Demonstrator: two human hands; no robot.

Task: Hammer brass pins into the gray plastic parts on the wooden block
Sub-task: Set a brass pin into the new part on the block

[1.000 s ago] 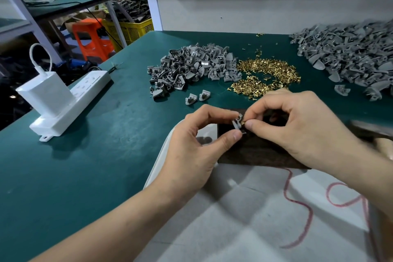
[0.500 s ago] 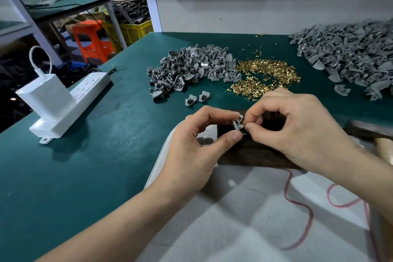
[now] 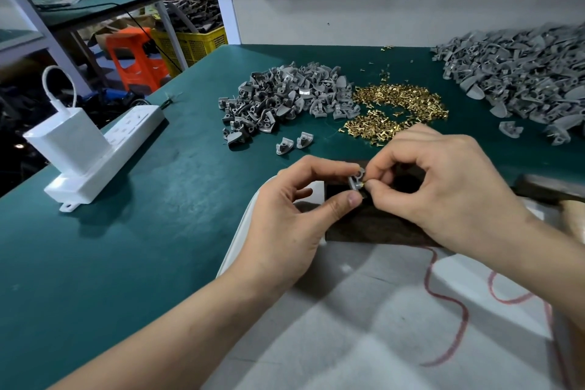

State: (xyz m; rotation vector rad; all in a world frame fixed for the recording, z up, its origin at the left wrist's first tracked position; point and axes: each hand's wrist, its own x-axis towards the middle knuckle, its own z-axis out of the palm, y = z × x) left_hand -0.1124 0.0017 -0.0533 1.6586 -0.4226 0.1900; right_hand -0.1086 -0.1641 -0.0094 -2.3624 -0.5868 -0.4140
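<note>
Barely anything is shifting since a second ago: at frame centre my left hand (image 3: 285, 218) is still pinching the gray plastic part (image 3: 354, 180) between thumb and forefinger over the wooden block (image 3: 373, 228). My right hand (image 3: 443, 196) is pinching a brass pin (image 3: 364, 182) against it. I am seeing the loose pins (image 3: 399, 108) lying just above.

Our bare hands meet tip to tip in front of us. Our left hand (image 3: 285, 225), its forearm reaching in from the lower left, pinches a gray plastic part (image 3: 357, 179) between thumb and curled forefinger, the other fingers tucked beneath. Our right hand (image 3: 443, 187), its forearm entering from the right, arches just beside the left, thumb and forefinger pinched on a brass pin (image 3: 364, 182) at the part's edge, the remaining fingers curled loosely behind.
</note>
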